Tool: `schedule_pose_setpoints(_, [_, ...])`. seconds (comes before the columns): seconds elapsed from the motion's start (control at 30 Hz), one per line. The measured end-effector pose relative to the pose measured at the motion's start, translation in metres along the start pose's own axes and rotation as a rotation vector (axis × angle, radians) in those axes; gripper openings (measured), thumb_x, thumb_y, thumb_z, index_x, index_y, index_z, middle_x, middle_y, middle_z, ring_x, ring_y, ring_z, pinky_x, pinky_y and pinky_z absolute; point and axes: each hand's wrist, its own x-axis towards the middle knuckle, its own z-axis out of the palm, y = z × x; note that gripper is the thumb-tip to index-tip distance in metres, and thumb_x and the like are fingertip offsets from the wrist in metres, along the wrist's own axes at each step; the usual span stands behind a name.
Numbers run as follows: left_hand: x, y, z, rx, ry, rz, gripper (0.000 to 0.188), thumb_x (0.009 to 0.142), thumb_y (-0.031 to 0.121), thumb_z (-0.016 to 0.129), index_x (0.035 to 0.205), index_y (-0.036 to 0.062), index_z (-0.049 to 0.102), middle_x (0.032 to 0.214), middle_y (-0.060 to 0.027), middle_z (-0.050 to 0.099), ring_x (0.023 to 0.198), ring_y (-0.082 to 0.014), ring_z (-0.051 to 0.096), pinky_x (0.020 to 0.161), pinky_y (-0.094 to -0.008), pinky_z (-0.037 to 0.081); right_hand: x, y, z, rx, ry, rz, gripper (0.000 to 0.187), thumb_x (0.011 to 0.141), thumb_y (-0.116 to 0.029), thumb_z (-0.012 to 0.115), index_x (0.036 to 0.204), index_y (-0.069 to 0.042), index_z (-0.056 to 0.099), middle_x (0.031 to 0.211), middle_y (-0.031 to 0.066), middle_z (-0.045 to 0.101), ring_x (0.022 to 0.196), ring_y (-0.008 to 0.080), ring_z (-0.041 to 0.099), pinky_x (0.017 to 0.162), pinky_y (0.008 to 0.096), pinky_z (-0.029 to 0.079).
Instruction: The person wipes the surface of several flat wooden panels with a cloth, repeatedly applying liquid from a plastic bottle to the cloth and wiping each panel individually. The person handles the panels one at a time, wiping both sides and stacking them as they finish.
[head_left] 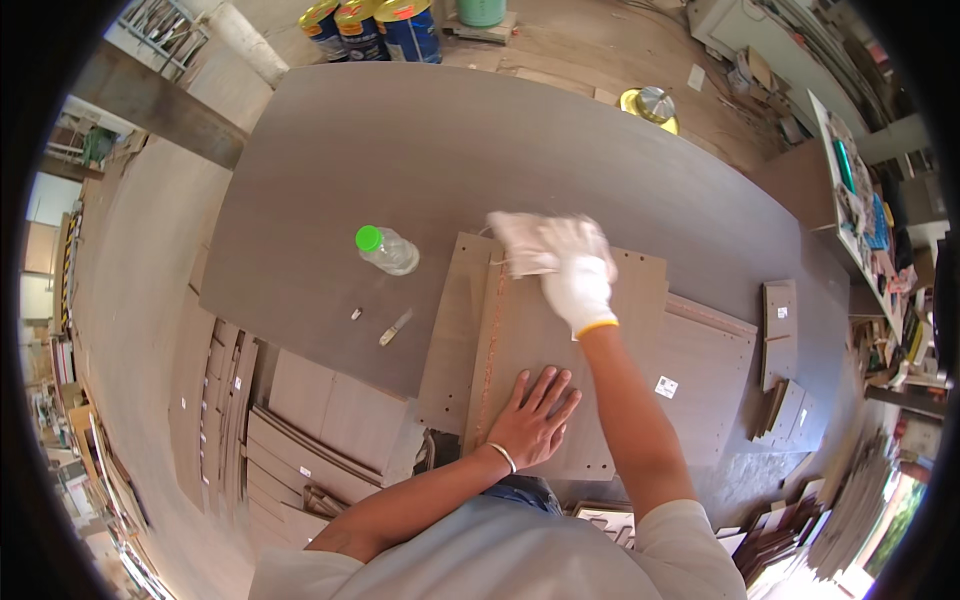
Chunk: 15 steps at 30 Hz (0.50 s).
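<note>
The person's bare left hand (535, 415) rests flat, fingers a little apart, on the near part of a flat grey-brown wooden panel (555, 350) with small holes along its edges. Farther off, the right hand (581, 262), in a white knit glove with a yellow cuff, is over a pale pinkish cloth (524, 245) at the panel's far end; both are blurred, so I can't tell how tightly its fingers close. The panel lies atop other similar boards (705, 375) on the broad grey-brown table (330, 150). Left of it I see a clear plastic bottle with a bright green cap (393, 252), tipped on its side or upright, I can't say, and nearer, a slim pale tool (396, 328).
</note>
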Motion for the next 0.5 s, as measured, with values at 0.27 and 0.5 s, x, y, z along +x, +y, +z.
schedule_pose_setpoints(0.27, [0.008,0.001,-0.005,0.048,-0.205,0.029,0.064,0.100,0.036,0.060,0.160,0.0168,0.049,0.174,-0.0199,0.031,0.162,-0.0436,0.025,0.126,-0.0736,0.017,-0.001,-0.014,0.016,-0.165,0.051,0.083,0.031,0.093,-0.019,0.059,0.121,-0.013,0.072,0.115,0.0108,0.069,0.118,0.0356,0.060,0.127,0.0491,0.031])
schedule_pose_setpoints(0.5, [0.004,0.001,-0.003,0.031,-0.053,0.013,0.062,0.101,0.036,0.059,0.159,0.0167,0.050,0.174,-0.0197,0.031,0.162,-0.0426,0.025,0.126,-0.0726,0.017,-0.062,0.126,-0.027,-0.217,0.368,0.342,0.044,0.095,-0.019,0.062,0.136,-0.004,0.067,0.133,0.0149,0.066,0.129,0.0371,0.053,0.113,0.0465,0.042])
